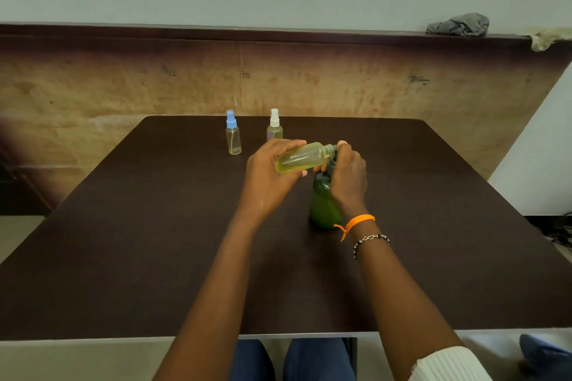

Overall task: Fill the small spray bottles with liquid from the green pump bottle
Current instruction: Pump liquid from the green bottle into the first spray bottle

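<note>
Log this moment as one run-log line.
left hand: holds uncapped bottle, tilted | right hand: on green pump bottle top | blue-capped bottle, white-capped bottle: standing behind

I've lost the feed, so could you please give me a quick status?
Left hand holds uncapped spray bottle tilted at green pump bottle. Right hand on pump. Nothing in the way.

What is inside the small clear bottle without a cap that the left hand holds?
The small clear uncapped bottle, tilted in the left hand, holds yellow liquid along most of its length. The fingers cover its base end.
</note>
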